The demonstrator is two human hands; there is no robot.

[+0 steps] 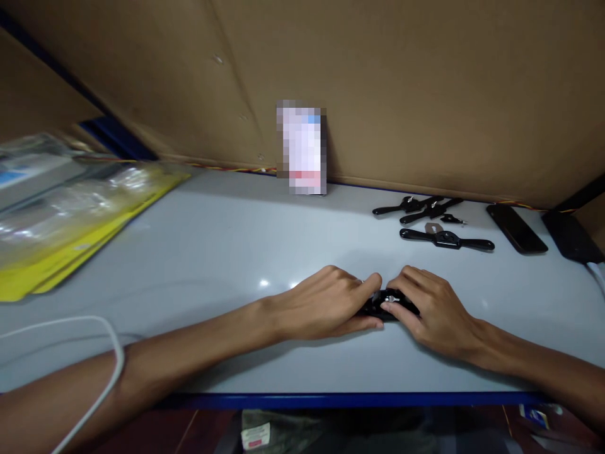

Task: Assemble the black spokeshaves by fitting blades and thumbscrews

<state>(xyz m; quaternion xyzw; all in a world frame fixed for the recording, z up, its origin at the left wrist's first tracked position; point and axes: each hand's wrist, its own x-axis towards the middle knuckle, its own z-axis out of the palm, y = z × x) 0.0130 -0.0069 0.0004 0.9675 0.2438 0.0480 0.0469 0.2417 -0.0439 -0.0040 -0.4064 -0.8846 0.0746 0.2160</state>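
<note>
Near the front of the table, a black spokeshave [380, 310] is held between both hands. My left hand [326, 302] is closed around its left end, with the thumb near the middle part. My right hand [432, 309] grips the other end, its thumb beside a small silver screw [391, 299]. Fingers hide both handles. Behind the hands lies another black spokeshave [447, 239], with a small metal blade [433, 227] and a black cap piece with a screw [454, 219] beside it. Farther back, two more spokeshaves [409, 205] with silver screws lie overlapping.
A dark phone [517, 229] lies at the right, beside a flat black object [571, 236]. A blurred upright card or screen [305, 151] leans on the brown back panel. Plastic-wrapped packs on yellow sheets [94, 252] lie left. A white cable [118, 353] crosses my left forearm.
</note>
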